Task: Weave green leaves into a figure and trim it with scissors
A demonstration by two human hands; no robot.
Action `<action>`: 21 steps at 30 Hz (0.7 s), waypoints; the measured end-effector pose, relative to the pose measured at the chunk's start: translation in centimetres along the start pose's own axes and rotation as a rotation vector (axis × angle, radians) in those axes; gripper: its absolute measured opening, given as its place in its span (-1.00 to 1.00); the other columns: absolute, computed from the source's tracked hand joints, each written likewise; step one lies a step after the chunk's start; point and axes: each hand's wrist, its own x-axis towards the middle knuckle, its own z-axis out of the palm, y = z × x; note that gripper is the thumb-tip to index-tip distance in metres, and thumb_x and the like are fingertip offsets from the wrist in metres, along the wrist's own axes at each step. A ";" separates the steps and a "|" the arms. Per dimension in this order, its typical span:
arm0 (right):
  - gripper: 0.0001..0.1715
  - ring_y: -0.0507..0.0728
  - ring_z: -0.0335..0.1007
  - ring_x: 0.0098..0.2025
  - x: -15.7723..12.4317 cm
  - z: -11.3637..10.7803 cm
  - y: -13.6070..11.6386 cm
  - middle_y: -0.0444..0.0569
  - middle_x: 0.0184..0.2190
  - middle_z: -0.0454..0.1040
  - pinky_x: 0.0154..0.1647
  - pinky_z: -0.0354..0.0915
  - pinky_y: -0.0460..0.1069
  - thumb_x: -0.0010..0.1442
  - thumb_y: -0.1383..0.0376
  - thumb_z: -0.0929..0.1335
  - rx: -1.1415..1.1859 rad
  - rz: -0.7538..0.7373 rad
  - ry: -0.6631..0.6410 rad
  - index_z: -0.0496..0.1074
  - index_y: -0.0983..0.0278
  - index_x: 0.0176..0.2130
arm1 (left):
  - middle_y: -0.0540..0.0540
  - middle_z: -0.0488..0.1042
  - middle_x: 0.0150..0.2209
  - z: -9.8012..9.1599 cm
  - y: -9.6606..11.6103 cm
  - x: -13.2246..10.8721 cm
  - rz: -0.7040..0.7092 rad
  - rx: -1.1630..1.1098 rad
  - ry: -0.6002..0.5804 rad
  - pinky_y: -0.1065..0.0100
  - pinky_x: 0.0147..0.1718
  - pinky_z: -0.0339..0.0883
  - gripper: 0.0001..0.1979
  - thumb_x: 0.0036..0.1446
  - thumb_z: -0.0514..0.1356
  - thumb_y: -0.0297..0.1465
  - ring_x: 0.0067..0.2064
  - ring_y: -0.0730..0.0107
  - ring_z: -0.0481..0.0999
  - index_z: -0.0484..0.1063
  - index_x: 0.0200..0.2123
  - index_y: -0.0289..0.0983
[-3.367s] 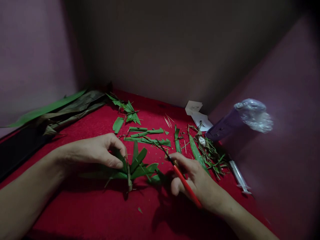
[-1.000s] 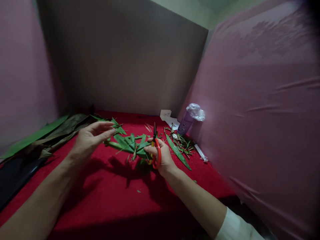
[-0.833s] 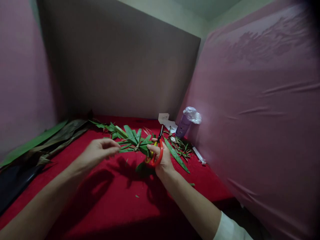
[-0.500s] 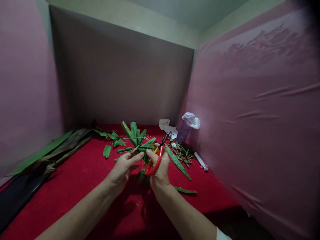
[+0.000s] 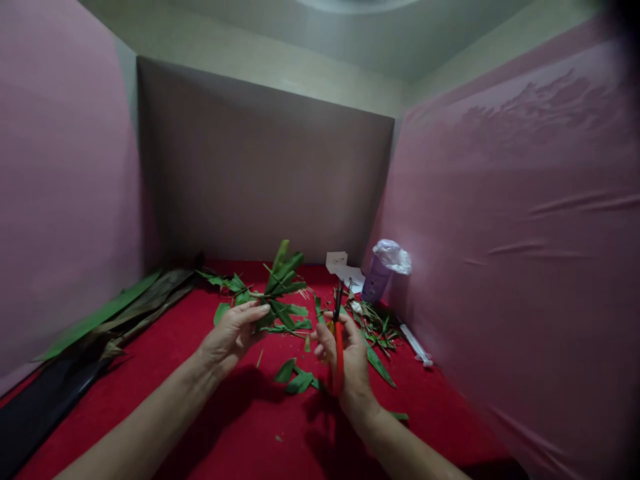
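Observation:
My left hand (image 5: 237,330) pinches a fan-shaped bundle of green leaf strips (image 5: 284,283) between thumb and fingers, its tips spreading up and to the right. My right hand (image 5: 350,353) is closed around a pair of scissors (image 5: 339,353) with red handles, dark blades pointing up. A small piece of green leaf (image 5: 319,310) stands by the right fingertips; whether they grip it I cannot tell. Below and between both hands, cut leaf pieces (image 5: 299,381) lie on the red cloth (image 5: 240,413).
Long leaves (image 5: 107,317) lie along the left side above black plastic (image 5: 50,390). Stems and leaf scraps (image 5: 377,325) are heaped at right, near a long leaf (image 5: 380,367), a syringe-like white tool (image 5: 416,345), a purple cup (image 5: 376,280) with clear plastic and white papers (image 5: 350,275). Pink-covered walls rise on both sides.
My hands have moved apart: the right one, with the scissors, went right, away from the leaf bundle. The bundle has turned in my left hand. The camera view has shifted slightly.

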 end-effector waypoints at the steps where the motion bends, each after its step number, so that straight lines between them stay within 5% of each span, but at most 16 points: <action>1: -0.49 -0.03 0.20 -0.62 0.5 -0.7 -0.2 -0.21 -0.54 0.31 -0.61 0.13 -0.12 -0.07 0.09 0.45 -0.050 0.013 -0.078 0.23 0.25 -0.21 | 0.00 0.57 -0.46 -0.3 0.4 0.2 -0.009 0.011 -0.006 0.44 -0.43 0.35 -0.90 -0.12 0.30 -0.53 -0.46 0.47 0.51 0.47 -0.45 -0.29; 6: -0.55 -0.02 0.16 -0.51 1.9 -2.7 -0.9 -0.23 -0.54 0.28 -0.51 0.11 -0.12 -0.15 0.27 0.49 -0.293 0.063 -0.415 0.28 0.26 -0.27 | -0.04 0.58 -0.43 -1.9 1.5 1.4 -0.042 0.047 -0.088 0.34 -0.34 0.38 -0.90 -0.10 0.29 -0.49 -0.35 0.36 0.54 0.49 -0.41 -0.29; 11: -0.55 -0.03 0.16 -0.53 2.7 -3.5 -1.5 -0.26 -0.55 0.28 -0.53 0.06 -0.13 -0.17 0.40 0.44 -0.424 0.282 -0.618 0.29 0.22 -0.24 | -0.03 0.57 -0.45 -4.4 1.8 2.2 -0.046 0.009 -0.055 0.30 -0.34 0.41 -0.93 -0.14 0.31 -0.51 -0.40 0.37 0.53 0.49 -0.49 -0.28; 17: -0.61 -0.03 0.13 -0.56 5.5 -3.3 -3.1 -0.26 -0.62 0.26 -0.52 0.02 -0.12 -0.16 0.25 0.48 -0.618 0.418 -0.902 0.32 0.25 -0.31 | -0.13 0.58 -0.34 -6.7 1.7 2.6 -0.069 0.027 -0.081 0.25 -0.26 0.42 -0.91 -0.09 0.28 -0.49 -0.31 0.26 0.54 0.53 -0.42 -0.28; 21: -0.55 -0.04 0.07 -0.57 5.9 -2.6 -2.9 -0.26 -0.63 0.20 -0.55 -0.02 -0.12 -0.18 0.18 0.50 -0.696 0.428 -0.965 0.32 0.25 -0.30 | -0.13 0.58 -0.35 -7.6 1.3 3.0 -0.087 0.006 -0.097 0.23 -0.27 0.43 -0.90 -0.09 0.27 -0.52 -0.32 0.29 0.53 0.53 -0.41 -0.29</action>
